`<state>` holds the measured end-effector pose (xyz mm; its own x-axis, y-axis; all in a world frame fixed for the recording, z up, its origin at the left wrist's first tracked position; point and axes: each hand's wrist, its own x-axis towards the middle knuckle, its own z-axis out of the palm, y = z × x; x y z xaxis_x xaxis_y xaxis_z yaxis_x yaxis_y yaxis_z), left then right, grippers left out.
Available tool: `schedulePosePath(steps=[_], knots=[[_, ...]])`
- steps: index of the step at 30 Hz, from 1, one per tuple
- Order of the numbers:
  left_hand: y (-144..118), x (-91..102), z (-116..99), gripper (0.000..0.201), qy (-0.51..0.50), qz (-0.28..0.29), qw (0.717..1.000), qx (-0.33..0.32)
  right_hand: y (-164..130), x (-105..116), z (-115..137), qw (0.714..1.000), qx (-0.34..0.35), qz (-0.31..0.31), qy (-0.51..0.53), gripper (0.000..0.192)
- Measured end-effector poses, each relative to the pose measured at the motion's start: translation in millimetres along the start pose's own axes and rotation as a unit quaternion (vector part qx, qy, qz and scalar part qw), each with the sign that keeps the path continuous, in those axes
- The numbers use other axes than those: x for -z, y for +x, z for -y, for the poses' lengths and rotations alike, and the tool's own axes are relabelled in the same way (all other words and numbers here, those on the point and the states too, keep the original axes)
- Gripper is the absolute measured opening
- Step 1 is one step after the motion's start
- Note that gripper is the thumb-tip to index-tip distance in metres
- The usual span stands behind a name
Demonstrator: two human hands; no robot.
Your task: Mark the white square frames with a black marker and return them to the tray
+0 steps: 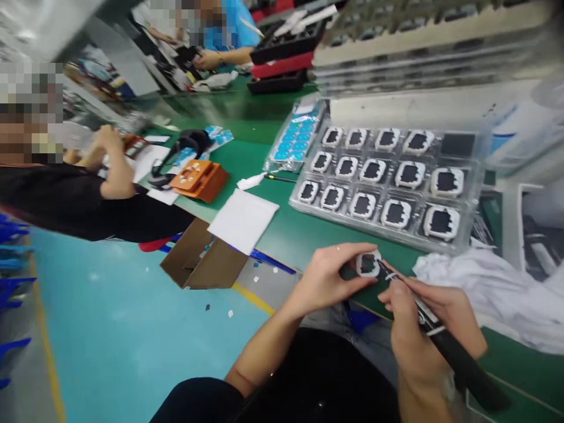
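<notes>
My left hand (pixel 324 275) pinches a small white watch-case-like part (pixel 368 264) with a dark centre between thumb and fingers, near the table's front edge. In my right hand (pixel 425 323) is a thick black marker pen (pixel 458 358), slanting up to the left. Its narrow tip touches or nearly touches the part's right rim; I cannot tell which. Just beyond both hands lies a clear plastic tray (pixel 379 232) with rows of similar white parts in its pockets. One pocket at the far right holds only a dark square (pixel 458 144).
A crumpled white cloth (pixel 489 282) lies to the right. Leftward on the green table are a white foam sheet (pixel 244 218), an orange fixture (pixel 200 179) and a bag of blue pieces (pixel 293 138). A cardboard box (pixel 205 261) stands below the edge. Co-workers sit at left and back.
</notes>
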<state>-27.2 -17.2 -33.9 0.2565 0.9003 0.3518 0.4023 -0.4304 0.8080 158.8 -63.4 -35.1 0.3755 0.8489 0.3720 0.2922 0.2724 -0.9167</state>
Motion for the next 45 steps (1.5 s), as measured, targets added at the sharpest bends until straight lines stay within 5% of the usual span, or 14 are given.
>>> schedulePosePath(steps=[20, 45], knots=[[-4, -2.6, -3, 0.043, 0.011, -0.025, 0.999, -0.044, 10, -13, 14, 0.992, 0.119, 0.003, -0.036, 0.010], [-7, -0.4, -4, 0.037, 0.056, -0.013, 0.998, -0.038, 6, -11, 14, 0.993, 0.108, 0.018, -0.048, 0.004]])
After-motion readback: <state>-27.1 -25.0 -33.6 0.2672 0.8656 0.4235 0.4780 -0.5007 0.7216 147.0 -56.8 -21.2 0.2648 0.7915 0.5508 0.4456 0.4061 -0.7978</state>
